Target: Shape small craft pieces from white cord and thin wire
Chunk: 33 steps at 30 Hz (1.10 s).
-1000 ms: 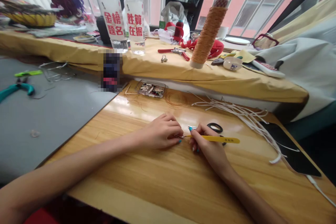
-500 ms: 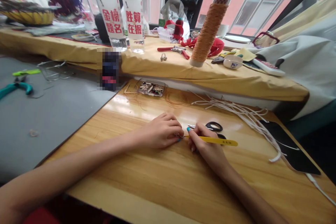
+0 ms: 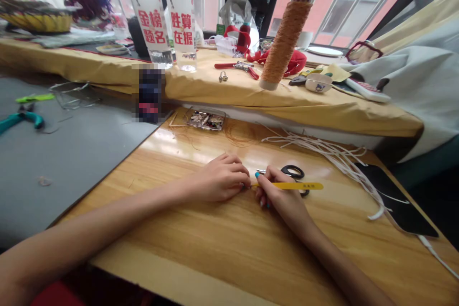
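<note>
My right hand (image 3: pixel 278 196) rests on the wooden table (image 3: pixel 229 244) and grips a yellow-handled tool (image 3: pixel 297 185) like a pen, its thin tip pointing left. My left hand (image 3: pixel 222 179) lies just left of it with the fingers curled down, pinching something tiny at the tool's tip that I cannot make out. The two hands almost touch there. Black-handled scissors (image 3: pixel 293 172) lie on the table right behind my right hand.
White cords (image 3: pixel 333 155) trail across the table to the right, beside a black phone (image 3: pixel 398 201). A small clear tray of bits (image 3: pixel 207 119) sits at the table's back edge. A grey mat (image 3: pixel 71 153) with teal pliers (image 3: pixel 21 119) lies left. Behind, a yellow-covered ledge carries water bottles (image 3: pixel 179 14), an orange thread cone (image 3: pixel 283 48) and red pliers (image 3: pixel 236 67).
The yellow tool's handle has tilted up slightly and my right hand has edged a little left toward my left hand. My left hand has stayed in place.
</note>
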Tool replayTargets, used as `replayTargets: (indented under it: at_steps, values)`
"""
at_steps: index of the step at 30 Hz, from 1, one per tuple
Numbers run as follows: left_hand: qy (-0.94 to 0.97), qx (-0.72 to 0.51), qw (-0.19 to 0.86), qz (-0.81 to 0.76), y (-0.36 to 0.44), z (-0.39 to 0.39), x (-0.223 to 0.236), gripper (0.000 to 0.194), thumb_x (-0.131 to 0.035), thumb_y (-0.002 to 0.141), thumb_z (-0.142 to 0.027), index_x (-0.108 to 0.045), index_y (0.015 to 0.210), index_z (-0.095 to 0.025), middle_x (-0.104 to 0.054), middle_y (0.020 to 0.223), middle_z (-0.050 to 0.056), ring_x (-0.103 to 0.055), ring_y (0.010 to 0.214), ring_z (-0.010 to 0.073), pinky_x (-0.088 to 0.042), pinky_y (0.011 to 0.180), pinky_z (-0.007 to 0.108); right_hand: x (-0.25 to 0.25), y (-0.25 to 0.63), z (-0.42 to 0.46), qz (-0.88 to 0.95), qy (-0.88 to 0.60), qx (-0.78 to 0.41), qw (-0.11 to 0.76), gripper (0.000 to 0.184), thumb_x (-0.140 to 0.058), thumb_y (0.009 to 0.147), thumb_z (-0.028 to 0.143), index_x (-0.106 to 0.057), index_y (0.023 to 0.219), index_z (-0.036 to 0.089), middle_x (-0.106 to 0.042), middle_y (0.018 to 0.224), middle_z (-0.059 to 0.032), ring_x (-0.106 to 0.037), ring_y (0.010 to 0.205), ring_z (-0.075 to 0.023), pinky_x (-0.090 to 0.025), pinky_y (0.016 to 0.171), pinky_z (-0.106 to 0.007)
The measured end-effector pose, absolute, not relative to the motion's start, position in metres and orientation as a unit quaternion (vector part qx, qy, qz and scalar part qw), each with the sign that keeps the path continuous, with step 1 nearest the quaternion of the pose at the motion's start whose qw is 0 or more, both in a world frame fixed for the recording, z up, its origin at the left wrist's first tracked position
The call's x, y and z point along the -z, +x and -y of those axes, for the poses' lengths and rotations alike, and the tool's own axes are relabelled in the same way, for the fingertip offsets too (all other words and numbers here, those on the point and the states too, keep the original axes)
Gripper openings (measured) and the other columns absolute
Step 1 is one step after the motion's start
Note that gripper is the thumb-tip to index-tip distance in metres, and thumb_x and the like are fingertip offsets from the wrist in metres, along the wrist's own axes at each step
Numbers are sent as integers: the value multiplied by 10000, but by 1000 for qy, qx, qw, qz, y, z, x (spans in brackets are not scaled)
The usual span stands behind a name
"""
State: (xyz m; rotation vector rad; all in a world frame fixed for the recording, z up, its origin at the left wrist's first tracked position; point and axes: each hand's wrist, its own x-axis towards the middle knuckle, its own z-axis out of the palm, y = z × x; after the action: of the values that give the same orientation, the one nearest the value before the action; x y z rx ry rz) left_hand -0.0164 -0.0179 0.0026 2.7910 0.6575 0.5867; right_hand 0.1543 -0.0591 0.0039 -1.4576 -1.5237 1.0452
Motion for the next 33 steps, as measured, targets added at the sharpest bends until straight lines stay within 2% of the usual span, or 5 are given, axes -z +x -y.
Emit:
replayTargets:
  at_steps: [11,19,26,29,33]
  values:
    - [948,-201,108,-220,-16,18,-5,185,-416,795,-190,-573,892,-206,-587,966,3,-438,902,155,-313,795,296,-4,155,59,589,-568,-428,385,241,-460,763,307,-361,576,191,-529,469,44,-481,361,-82,-357,369,-180]
    - [950,-191,93,-230,-11,20,-1,174,-420,742,-150,-567,835,-157,-556,936,43,-454,856,155,-350,777,276,-6,150,62,715,-585,-225,310,211,-424,752,237,-343,561,199,-474,476,41,-450,429,-90,-330,434,-191]
    - [952,-183,89,-229,-6,19,2,168,-407,737,-154,-558,810,-139,-533,928,67,-456,837,165,-370,778,285,2,147,62,757,-566,-102,309,209,-383,778,210,-323,578,204,-421,474,50,-414,416,-81,-308,429,-180]
    - [945,-190,126,-235,-8,19,0,150,-417,740,-157,-548,813,-149,-523,951,66,-452,866,167,-367,797,295,0,148,63,759,-563,-101,311,216,-384,783,221,-336,573,206,-438,467,47,-425,409,-84,-319,425,-182]
    - [883,-250,266,-295,-13,14,-5,187,-419,788,-230,-514,931,-157,-518,971,61,-463,897,143,-385,776,254,-4,151,68,739,-568,-114,344,225,-372,805,241,-393,584,203,-494,476,28,-478,438,-95,-365,463,-190]
